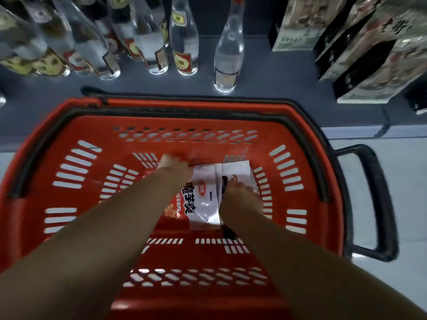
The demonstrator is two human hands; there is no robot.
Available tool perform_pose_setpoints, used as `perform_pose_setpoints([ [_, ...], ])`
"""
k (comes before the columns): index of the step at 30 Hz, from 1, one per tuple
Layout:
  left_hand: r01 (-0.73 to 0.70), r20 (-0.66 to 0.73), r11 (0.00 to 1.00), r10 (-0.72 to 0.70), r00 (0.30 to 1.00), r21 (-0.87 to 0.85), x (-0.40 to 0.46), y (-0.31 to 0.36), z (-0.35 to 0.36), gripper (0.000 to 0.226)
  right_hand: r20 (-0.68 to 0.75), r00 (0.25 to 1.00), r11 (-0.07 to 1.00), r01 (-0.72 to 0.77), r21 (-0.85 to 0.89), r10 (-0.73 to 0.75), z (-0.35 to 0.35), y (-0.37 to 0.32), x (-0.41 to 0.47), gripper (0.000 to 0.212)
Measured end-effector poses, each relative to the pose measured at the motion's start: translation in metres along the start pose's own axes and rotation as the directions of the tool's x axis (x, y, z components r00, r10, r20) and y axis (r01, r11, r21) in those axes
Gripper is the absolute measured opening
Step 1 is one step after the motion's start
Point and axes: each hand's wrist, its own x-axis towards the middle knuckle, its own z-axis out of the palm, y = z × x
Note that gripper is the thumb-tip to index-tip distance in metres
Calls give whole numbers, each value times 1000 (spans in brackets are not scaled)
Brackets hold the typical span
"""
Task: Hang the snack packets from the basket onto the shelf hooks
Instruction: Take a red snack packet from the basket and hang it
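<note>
Both hands were down in the basket: left hand gripped a blurred red packet, right hand pressed on the white packets. Picking up was the step; next I needed the hang-hole clear for a hook.

Snack packets lie in basket, both hands inside: left hand at packets' left, right hand at their right; bottles on shelf behind basket, boxes to their right.

Both hands on snack packets, inside red basket
</note>
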Motion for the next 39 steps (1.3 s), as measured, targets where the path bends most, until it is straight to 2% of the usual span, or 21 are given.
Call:
perform_pose_setpoints([
  [3, -69, -43, 997, 68, 997, -23, 32, 8, 23, 85, -79, 996, 998, 36, -56, -41, 23, 5, 28, 48],
  [6, -121, -73, 991, 117, 991, -59, 51, 6, 36, 102, -85, 992, 992, 91, -83, -98, 29, 7, 45, 49],
  [8, -144, -130, 982, 128, 983, -122, 50, 3, 41, 94, -122, 983, 988, 124, -92, -135, 29, 9, 48, 46],
  [13, -186, -225, 872, 90, 970, -452, 26, -27, 47, 52, -137, 981, 990, 129, -63, -137, 14, 11, 37, 37],
  [15, -164, -279, 750, -28, 960, -640, 15, -40, 49, 45, -95, 984, 989, 148, -13, -148, 9, 17, 35, 35],
  [17, -174, -315, 556, -169, 934, -813, 3, -50, 49, 36, -60, 974, 972, 222, 78, -218, 7, 27, 41, 36],
  [19, -223, -326, 348, -275, 904, -911, -8, -57, 48, 29, -72, 950, 918, 312, 247, -304, 4, 35, 45, 40],
  [22, -325, -306, 10, -367, 879, -946, -21, -56, 45, 25, 2, 942, 705, 250, 663, -335, -12, 34, 42, 44],
  [23, -346, -293, -67, -397, 870, -936, -24, -54, 44, 27, 17, 938, 616, 213, 758, -347, -17, 31, 41, 40],
  [25, -349, -260, -159, -408, 875, -923, -26, -48, 42, 29, -1, 945, 506, 176, 844, -326, -23, 24, 41, 29],
  [27, -304, -222, -208, -341, 914, -930, -30, -42, 41, 24, -84, 962, 477, 204, 855, -261, -28, 21, 43, 18],
  [30, -278, -223, -206, -253, 941, -938, -36, -41, 47, 24, -171, 965, 455, 247, 855, -201, -33, 21, 46, 13],
  [35, -360, -272, -282, -307, 912, -889, -58, -49, 39, 22, -171, 965, 430, 243, 869, -199, -52, 22, 43, 14],
  [39, -419, -303, -291, -368, 879, -860, -107, -60, -3, 24, -223, 959, 448, 280, 849, -176, -104, 22, 2, 17],
])
